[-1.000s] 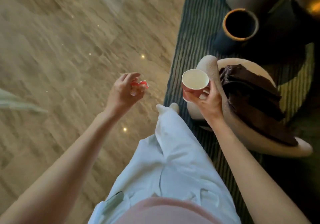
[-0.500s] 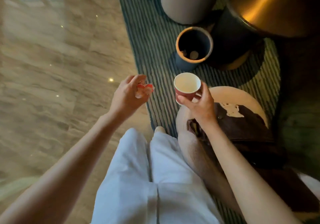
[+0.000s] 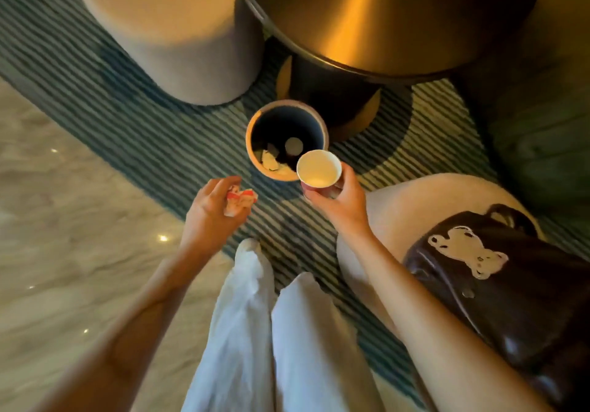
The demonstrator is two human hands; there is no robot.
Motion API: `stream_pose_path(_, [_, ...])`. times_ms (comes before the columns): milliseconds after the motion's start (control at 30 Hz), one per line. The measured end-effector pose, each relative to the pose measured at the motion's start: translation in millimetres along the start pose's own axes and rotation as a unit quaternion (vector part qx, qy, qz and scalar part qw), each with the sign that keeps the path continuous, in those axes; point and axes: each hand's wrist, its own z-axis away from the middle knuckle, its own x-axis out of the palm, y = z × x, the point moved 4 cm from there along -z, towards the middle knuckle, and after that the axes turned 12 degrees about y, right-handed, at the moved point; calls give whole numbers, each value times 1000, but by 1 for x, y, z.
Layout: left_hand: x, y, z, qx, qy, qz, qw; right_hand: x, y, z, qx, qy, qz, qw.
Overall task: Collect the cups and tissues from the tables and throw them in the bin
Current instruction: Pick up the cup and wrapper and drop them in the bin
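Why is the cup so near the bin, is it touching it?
Cannot tell. In the head view the cup, held by the right hand, overlaps the bin rim.

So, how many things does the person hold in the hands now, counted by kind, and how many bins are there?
Paper cups: 1, the paper cup in the right hand
Crumpled wrappers: 1, the red-and-white crumpled wrapper in the left hand
Bins: 1, the round bin on the striped rug
Total: 3

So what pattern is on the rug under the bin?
The rug has thin teal and pale stripes, best seen in the head view around the round dark bin.
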Motion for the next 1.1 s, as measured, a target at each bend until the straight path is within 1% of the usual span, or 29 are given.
stream_pose_path(133, [44, -39, -70, -26, -26, -12, 999, 65, 20, -71, 9, 32, -13, 999])
stream_pose_path(267, [99, -74, -124, -13, -38, -23, 999, 116, 60, -136, 15, 36, 20, 999])
stream_pose_path(333, [128, -90, -143, -34, -53, -28, 998, 130, 87, -157, 38, 23, 63, 997])
stream_pose_path(400, [155, -102, -157, -50, -65, -36, 996, 134, 111, -167, 54, 18, 108, 993])
stream_pose_path(467, [178, -99, -170, -34, -71, -40, 996, 130, 124, -172, 42, 20, 142, 989])
stream_pose_path(533, [197, -92, -183, -6, -77, -47, 996, 122, 127, -172, 10, 24, 186, 982])
stream_pose_path(600, [218, -88, -189, 33, -114, -102, 988, 114, 131, -167, -16, 27, 207, 978])
stream_pose_path(667, [229, -85, -189, 60, -154, -183, 969, 105, 131, -159, -31, 29, 209, 977])
stream_pose_path(700, [228, -78, -187, 79, -154, -204, 964, 100, 130, -154, -43, 32, 212, 976])
stream_pose_path(767, [215, -55, -180, 159, -126, -212, 956, 86, 121, -143, -68, 54, 238, 968])
stream_pose_path(833, [195, -23, -166, 247, -100, -221, 938, 64, 101, -123, -93, 98, 287, 948])
stream_pose_path(867, [182, -7, -158, 276, -93, -227, 929, 51, 89, -110, -104, 123, 309, 937])
stream_pose_path(933, [153, 24, -138, 302, -98, -236, 918, 24, 62, -77, -108, 163, 325, 925])
stream_pose_path(1033, [104, 75, -98, 327, -121, -237, 907, -22, 21, -11, -86, 220, 336, 912])
stream_pose_path(1100, [71, 112, -66, 365, -140, -235, 890, -52, -4, 43, -70, 244, 342, 905])
